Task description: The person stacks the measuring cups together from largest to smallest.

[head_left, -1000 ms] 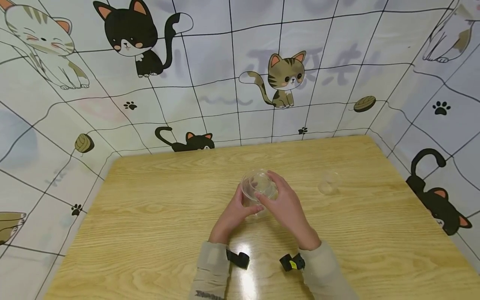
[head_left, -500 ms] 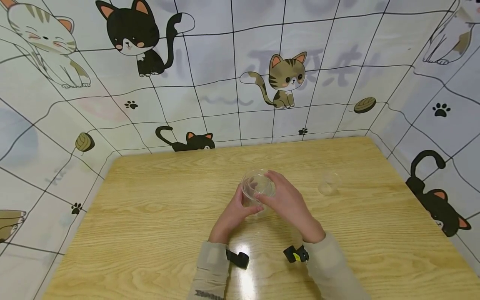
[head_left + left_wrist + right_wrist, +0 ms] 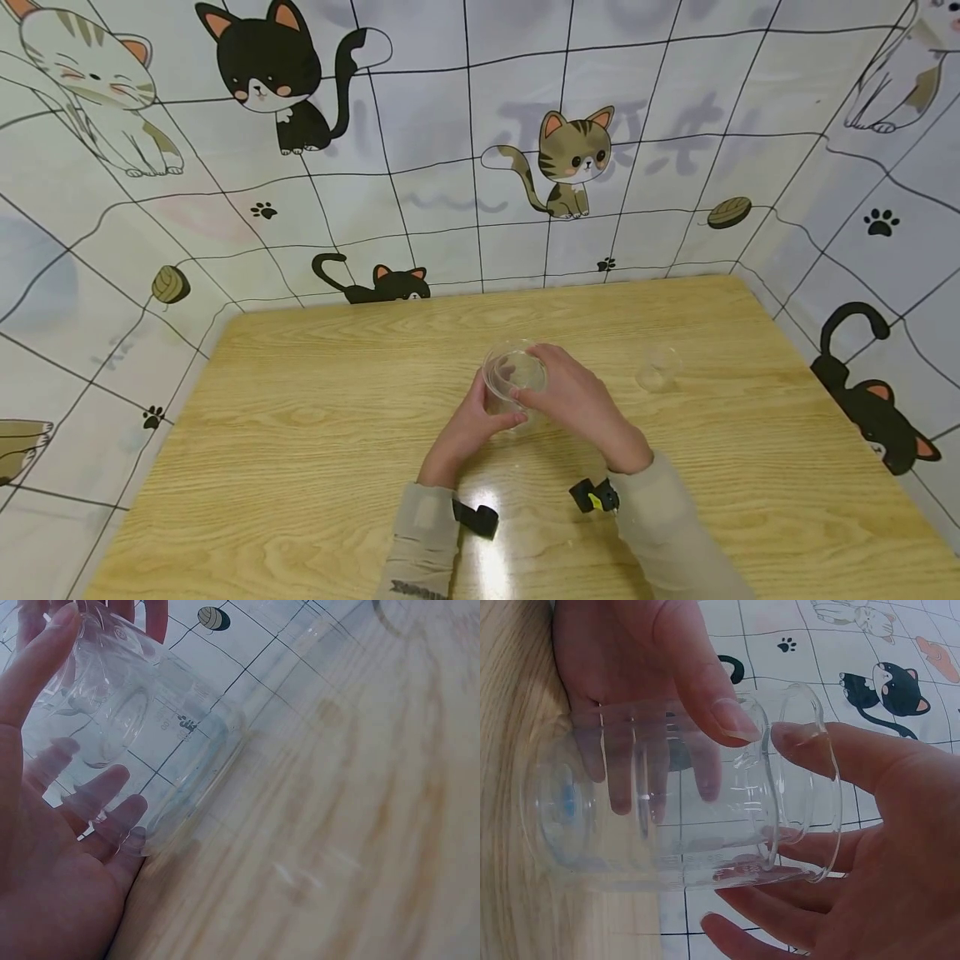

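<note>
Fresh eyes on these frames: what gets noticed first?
Probably the cartoon cats on the white gridded backdrop around the wooden table. Next, the left hand and right hand holding clear cups, seemingly nested, mid-table. The faint clear object to their right is easily missed.

No text is legible, including lettering [image 3: 417, 590] on the left sleeve [image 3: 426, 533].
</note>
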Motion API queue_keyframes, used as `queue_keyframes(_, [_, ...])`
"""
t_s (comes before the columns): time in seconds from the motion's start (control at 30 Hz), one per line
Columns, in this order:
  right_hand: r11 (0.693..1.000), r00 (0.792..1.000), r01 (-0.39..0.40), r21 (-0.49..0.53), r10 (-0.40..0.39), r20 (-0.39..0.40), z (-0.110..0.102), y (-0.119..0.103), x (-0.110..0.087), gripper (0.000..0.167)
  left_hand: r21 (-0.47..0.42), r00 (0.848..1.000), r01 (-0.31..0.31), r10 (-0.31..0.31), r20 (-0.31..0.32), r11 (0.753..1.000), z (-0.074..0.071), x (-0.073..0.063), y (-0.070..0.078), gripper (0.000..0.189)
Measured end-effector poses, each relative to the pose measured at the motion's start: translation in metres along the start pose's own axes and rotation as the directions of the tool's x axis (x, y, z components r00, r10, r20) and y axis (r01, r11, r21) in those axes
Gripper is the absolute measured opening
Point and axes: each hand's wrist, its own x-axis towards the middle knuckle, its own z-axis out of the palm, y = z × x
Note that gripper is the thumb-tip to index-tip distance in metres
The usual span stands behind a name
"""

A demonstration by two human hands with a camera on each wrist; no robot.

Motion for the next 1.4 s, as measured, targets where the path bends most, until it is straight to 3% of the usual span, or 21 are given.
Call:
queue_keyframes(0.43, [0.988, 0.998, 0.007, -0.153, 0.001, 0.057, -0.009, -0.01, 0.005, 0.067, -0.017, 1.0, -0.025, 0.025, 0.012, 1.0, -0.001, 0.001, -0.001, 0.087])
queue_keyframes(0.83, [0.975, 0.996, 0.021, -0.222, 0.0, 0.093, -0.013, -0.012, 0.005, 0.068, 0.023, 1.0, -0.012, 0.012, 0.008, 1.0, 0.0, 0.0, 0.003, 0.084])
queue_keyframes(0.97, [0.983, 0.994, 0.02, -0.182, 0.001, 0.113, -0.013, -0.011, 0.005, 0.068, 0.038, 1.0, 0.001, -0.001, 0.003, 0.999, -0.001, 0.0, 0.004, 0.083])
queue_keyframes(1.2, [0.999, 0.988, -0.002, 0.042, -0.005, 0.157, -0.009, -0.002, 0.008, 0.067, 0.03, 1.0, -0.008, 0.007, 0.017, 1.0, -0.002, 0.0, 0.003, 0.083])
queue_keyframes(1.4, [0.997, 0.987, -0.013, 0.075, 0.001, 0.162, -0.007, 0.001, 0.01, 0.068, -0.01, 1.0, -0.011, 0.011, 0.023, 1.0, -0.001, 0.002, 0.001, 0.083])
